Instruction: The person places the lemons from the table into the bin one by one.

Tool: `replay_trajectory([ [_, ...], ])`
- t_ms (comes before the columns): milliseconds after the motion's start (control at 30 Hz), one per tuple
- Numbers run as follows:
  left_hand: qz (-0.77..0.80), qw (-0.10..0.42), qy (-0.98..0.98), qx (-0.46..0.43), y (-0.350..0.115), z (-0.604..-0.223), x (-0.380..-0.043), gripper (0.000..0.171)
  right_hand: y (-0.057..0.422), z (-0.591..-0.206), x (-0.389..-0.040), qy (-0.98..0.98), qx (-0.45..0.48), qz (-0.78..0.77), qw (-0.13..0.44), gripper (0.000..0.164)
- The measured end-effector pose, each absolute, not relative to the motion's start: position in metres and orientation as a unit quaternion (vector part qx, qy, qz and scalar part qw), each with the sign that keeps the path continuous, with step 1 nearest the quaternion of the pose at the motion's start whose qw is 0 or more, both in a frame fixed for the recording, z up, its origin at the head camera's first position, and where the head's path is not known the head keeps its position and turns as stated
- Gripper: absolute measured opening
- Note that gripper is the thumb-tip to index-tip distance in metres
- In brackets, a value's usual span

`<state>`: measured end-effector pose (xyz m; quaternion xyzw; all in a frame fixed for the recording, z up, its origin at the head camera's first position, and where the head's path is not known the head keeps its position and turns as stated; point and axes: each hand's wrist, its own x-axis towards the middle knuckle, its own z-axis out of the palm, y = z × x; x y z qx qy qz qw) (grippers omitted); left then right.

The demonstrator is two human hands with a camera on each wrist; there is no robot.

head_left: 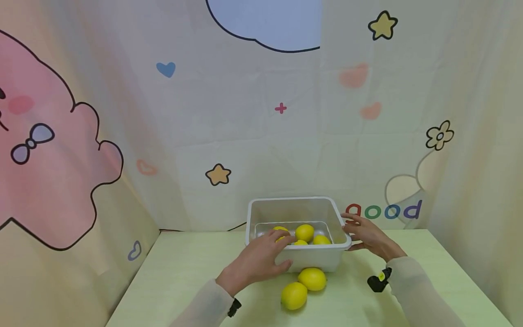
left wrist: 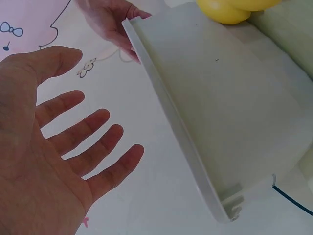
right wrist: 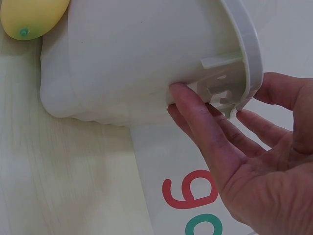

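A white plastic bin [head_left: 314, 260] stands at the back of the table, with several yellow lemons [head_left: 304, 232] inside. Two more lemons lie on the table before it, a nearer lemon [head_left: 293, 295] and a lemon [head_left: 312, 279] close to the front wall. My left hand [head_left: 261, 256] hovers at the bin's front rim, fingers spread and holding nothing; in the left wrist view the left hand [left wrist: 63, 132] is apart from the bin wall [left wrist: 220, 98]. At the right end, my right hand [right wrist: 234, 142] grips the bin's rim by its side tab [right wrist: 225, 88].
Pale wood-grain table [head_left: 184, 272] extends on both sides of the bin. A printed curtain [head_left: 245, 113] hangs directly behind it. A thin dark cord [head_left: 237, 226] runs along the table's back edge to the bin's left.
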<state>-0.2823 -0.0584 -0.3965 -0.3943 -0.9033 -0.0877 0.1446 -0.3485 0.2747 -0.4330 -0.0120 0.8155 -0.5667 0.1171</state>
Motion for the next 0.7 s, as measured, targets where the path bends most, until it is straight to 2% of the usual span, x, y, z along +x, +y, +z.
replay_trajectory([
  [367,-0.101,0.116,-0.889,-0.432,-0.054,-0.418,-0.274,0.048,0.275,-0.434,-0.349,0.816,-0.012,-0.566,0.118,0.065],
  [700,-0.042,0.117,-0.879,-0.461,-0.044,-0.444,-0.27,0.047,0.275,-0.434,-0.35,0.816,-0.011,-0.566,0.117,0.064],
])
